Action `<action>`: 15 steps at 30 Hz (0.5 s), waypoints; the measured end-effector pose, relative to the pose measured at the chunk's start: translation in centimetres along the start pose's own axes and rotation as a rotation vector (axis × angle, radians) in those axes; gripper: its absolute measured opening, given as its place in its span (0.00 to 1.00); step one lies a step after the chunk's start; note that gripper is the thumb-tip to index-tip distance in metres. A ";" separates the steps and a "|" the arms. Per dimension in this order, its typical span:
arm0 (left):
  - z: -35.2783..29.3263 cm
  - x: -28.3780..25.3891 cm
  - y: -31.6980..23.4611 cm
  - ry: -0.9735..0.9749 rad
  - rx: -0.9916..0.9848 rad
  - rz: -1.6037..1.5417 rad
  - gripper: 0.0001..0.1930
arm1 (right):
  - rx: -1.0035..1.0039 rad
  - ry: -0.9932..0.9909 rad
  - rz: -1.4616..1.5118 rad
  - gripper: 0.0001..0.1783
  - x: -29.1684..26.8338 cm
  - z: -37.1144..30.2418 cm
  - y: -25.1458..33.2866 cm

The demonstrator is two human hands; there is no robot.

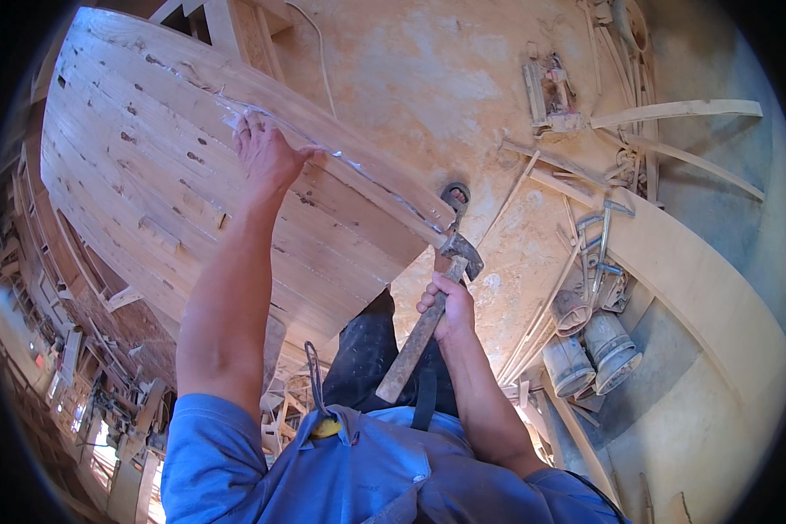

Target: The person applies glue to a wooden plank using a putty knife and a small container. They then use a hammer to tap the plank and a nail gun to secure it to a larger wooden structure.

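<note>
A hammer (417, 343) with a worn wooden handle and a dark metal head is gripped in my right hand (451, 307). Its head sits beside the right corner of a large planked wooden panel (175, 113), which curves away to the far left and looks like a boat's hull. My left hand (266, 155) lies on the planks with fingers stretched and thumb spread, holding nothing. Under and beside its fingertips runs a thin, shiny whitish strip (349, 162) along a seam. Dark knots or holes dot the planks, and a small wood block (159, 234) rests on them.
Dusty floor (410, 79) lies beyond the panel. At right are a long curved board (681, 271), clamps (603, 249), buckets (611, 349) and loose wood strips (533, 323). A power tool (555, 92) stands farther off. My sandalled foot (455, 194) is near the hammer head.
</note>
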State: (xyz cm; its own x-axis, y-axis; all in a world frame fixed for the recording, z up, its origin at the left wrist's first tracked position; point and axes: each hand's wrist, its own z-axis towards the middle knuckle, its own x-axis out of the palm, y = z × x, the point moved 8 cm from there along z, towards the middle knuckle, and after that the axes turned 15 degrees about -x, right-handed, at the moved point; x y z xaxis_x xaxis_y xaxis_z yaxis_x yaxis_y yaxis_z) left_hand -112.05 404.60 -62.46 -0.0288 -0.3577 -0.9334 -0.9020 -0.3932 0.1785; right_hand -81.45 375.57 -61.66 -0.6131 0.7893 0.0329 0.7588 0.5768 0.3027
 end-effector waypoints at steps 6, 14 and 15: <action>0.1 0.3 -0.6 0.013 0.011 0.007 0.58 | -0.047 0.051 -0.128 0.08 -1.0 0.9 0.6; -0.1 0.3 0.8 0.061 -0.060 -0.090 0.60 | -0.649 0.207 -0.772 0.15 2.0 1.1 8.2; -0.4 0.4 1.1 0.048 -0.061 -0.139 0.61 | -0.687 0.199 -0.948 0.16 2.9 1.6 9.3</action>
State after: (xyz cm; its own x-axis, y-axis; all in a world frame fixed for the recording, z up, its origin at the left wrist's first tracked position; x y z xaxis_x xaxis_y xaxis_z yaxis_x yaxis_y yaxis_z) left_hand -112.88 403.69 -62.56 0.1168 -0.3354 -0.9348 -0.8679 -0.4920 0.0681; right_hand -75.82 383.54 -60.25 -0.9360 0.0265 -0.3511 -0.2565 0.6317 0.7315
